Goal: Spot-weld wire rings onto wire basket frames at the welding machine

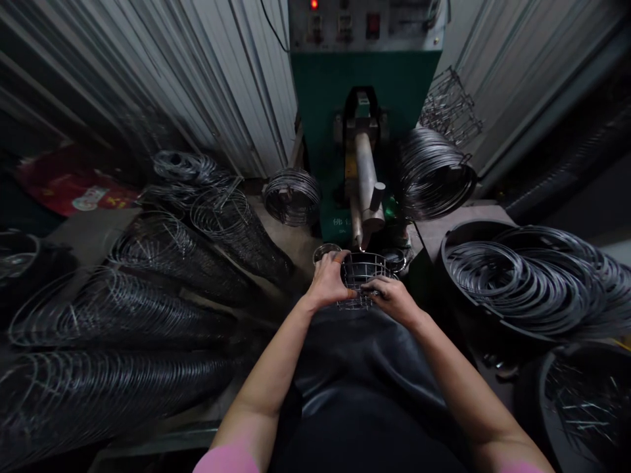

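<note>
Wire basket [363, 279] between both gripping hands [329, 281]

1. The green welding machine [365, 92] stands at centre back.
2. Just below its metal arm [365, 177], the left hand [329, 279] and right hand [392, 299] grip a small wire basket [362, 279].
3. Left of the machine lie stacked wire frames [123, 328].
4. Right of it sits a bin of wire rings [532, 282].

A green machine [365, 85] with a grey control panel [365, 23] stands far centre against a corrugated wall [207, 79]. Long stacks of nested wire frames [123, 315] lie at left. Loose wire rings [532, 279] fill a round tub at right. A red bag [73, 180] lies far left.
</note>
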### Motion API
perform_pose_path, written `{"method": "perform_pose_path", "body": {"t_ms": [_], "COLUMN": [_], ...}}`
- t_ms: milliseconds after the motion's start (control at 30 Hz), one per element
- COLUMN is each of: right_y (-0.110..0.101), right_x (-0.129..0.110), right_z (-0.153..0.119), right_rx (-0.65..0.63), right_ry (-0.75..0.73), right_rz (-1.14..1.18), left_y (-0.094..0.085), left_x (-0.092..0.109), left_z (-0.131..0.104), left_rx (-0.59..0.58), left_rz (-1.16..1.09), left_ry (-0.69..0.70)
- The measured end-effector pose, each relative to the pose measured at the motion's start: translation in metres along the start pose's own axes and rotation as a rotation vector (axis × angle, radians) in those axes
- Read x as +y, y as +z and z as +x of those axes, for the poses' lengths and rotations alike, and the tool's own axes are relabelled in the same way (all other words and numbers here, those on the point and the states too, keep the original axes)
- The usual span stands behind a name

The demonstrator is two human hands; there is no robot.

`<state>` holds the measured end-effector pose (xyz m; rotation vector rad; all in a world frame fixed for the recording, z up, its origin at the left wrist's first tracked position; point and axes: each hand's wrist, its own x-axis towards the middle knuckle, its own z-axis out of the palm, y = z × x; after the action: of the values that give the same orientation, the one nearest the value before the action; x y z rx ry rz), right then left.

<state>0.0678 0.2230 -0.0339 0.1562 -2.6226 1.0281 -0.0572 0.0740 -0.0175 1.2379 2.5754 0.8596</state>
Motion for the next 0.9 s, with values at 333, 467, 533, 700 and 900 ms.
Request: {"method": "perform_pose_path", "body": {"t_ms": [333,467,533,700,900], "right_y": [-0.008,-0.005,-0.002,-0.002,-0.005], "right_x": [0.005,0.006,0.007,0.016,0.01], "right_z": [0.033,0.031,0.027,0.033,0.037], "right_rx": [0.014,0.071,0.096,0.079,0.283], "right_ry": [-0.008,0.011,0.02,0.054,0.174], "right_rz": [-0.072,-0.075,-0.094,-0.192,-0.088], "left_y": [-0.003,-0.003,-0.004,-0.003,0.002], "left_x": [-0.013,-0.01,-0.005,0.0,-0.011], "left_z": [0.026,0.027,0.024,0.03,0.049], "left_rx": [0.015,-0.012,0.006,0.05,0.038], "left_rz": [-0.025,-0.031,-0.01,0.022,-0.043], "left_ry": [-0.039,-0.05,-0.074,-0.16,-0.181]}}
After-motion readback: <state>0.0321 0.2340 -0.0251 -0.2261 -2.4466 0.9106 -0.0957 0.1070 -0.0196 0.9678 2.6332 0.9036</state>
